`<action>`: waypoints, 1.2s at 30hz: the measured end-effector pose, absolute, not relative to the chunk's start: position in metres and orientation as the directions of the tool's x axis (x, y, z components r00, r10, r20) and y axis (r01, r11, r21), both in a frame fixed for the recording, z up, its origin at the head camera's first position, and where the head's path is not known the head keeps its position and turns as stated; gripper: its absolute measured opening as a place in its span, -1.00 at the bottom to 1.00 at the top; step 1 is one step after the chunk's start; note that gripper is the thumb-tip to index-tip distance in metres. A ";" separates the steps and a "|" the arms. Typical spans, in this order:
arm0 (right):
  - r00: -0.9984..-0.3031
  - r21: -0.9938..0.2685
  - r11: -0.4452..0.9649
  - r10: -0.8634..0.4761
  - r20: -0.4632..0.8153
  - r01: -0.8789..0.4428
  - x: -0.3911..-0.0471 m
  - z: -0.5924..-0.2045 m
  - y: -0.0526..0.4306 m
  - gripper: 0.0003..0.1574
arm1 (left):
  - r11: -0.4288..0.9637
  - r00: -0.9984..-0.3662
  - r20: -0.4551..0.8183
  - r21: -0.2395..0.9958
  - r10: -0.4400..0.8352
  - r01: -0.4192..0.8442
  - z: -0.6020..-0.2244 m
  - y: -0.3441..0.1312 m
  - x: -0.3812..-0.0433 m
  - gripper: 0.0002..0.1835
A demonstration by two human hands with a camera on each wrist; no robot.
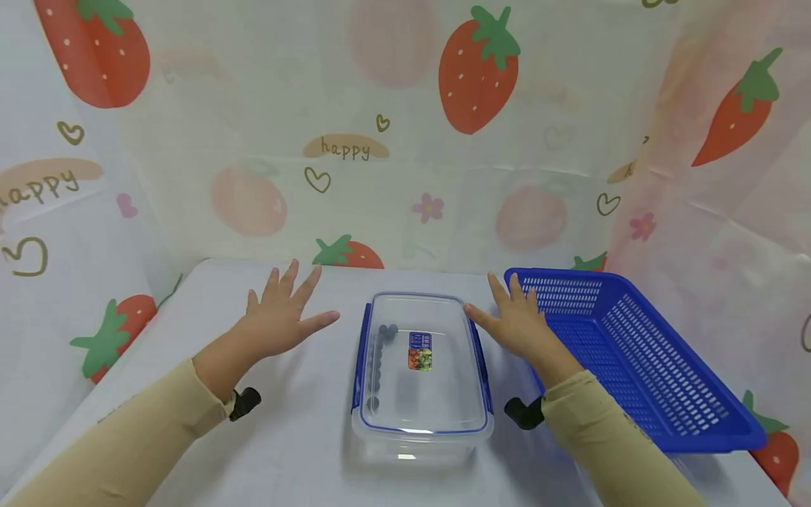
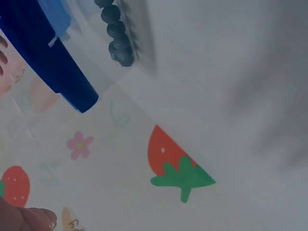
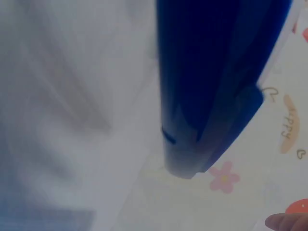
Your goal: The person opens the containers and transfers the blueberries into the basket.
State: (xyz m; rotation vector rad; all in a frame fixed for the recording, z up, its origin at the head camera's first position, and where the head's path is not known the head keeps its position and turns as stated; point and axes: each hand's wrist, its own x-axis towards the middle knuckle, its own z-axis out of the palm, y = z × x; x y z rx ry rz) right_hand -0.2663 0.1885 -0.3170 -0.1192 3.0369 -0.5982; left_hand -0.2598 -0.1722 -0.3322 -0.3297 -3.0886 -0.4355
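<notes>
A clear plastic food container (image 1: 443, 394) with a lid on it stands in the middle of the table. Blue clips line its two sides; the left clip (image 2: 48, 55) and the right clip (image 3: 207, 82) fill much of the wrist views. Inside, along the left wall, runs a row of dark round balls (image 2: 115, 30), with a few bunched at the far end. My left hand (image 1: 272, 324) is held to the left of the container, fingers spread, holding nothing. On the other side my right hand (image 1: 519, 327), also spread and bare of any object, overlaps the basket's near-left edge in the head view.
A blue plastic basket (image 1: 690, 331) with slotted walls stands on the right of the white table (image 1: 298, 436). Cloth printed with strawberries (image 1: 478, 74) hangs behind and at both sides. A colourful label (image 1: 420, 352) is on the lid. Dark wrist cameras (image 1: 246, 403) project below the sleeves.
</notes>
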 end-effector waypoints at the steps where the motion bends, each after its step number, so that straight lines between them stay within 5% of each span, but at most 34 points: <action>1: -0.996 -0.393 0.917 -0.091 -0.023 -0.075 -0.265 -0.317 0.188 0.18 | 0.931 -0.976 0.034 0.296 0.213 0.214 -0.332 -0.172 -0.259 0.05; 14: -0.995 -0.519 0.851 -0.101 -0.007 -0.083 -0.249 -0.323 0.179 0.11 | 0.748 -0.952 0.048 0.607 0.302 0.268 -0.339 -0.161 -0.249 -0.05; 36: -0.997 -0.711 0.699 -0.078 0.026 -0.074 -0.250 -0.384 0.172 0.02 | 0.605 -0.943 -0.055 0.779 0.328 0.165 -0.369 -0.141 -0.243 -0.04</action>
